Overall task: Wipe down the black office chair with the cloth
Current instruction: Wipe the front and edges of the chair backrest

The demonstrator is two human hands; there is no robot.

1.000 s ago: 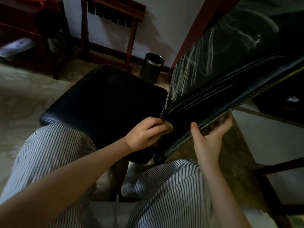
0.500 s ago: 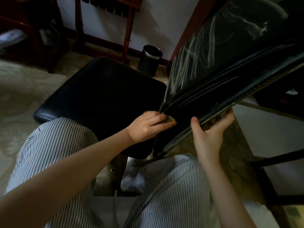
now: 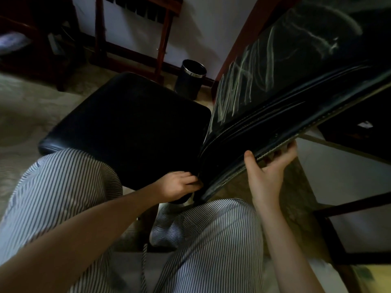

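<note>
Black office chair (image 3: 148, 115) straight ahead, beyond striped trousers (image 3: 63, 187); backrest (image 3: 285, 98) tilted up rightward, streaked pale; left hand (image 3: 177, 185) at the seat-backrest crease, fingers curled, tips tucked into the gap, cloth not discernible; right hand (image 3: 266, 172) gripping the backrest's lower edge, thumb in front, fingers behind; small bin (image 3: 190, 78) on the floor beyond.

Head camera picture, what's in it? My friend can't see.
The left hand curls into the crease of a glossy black leather office chair while the right hand grips the edge of its streaked backrest. Striped trousers show below.
</note>
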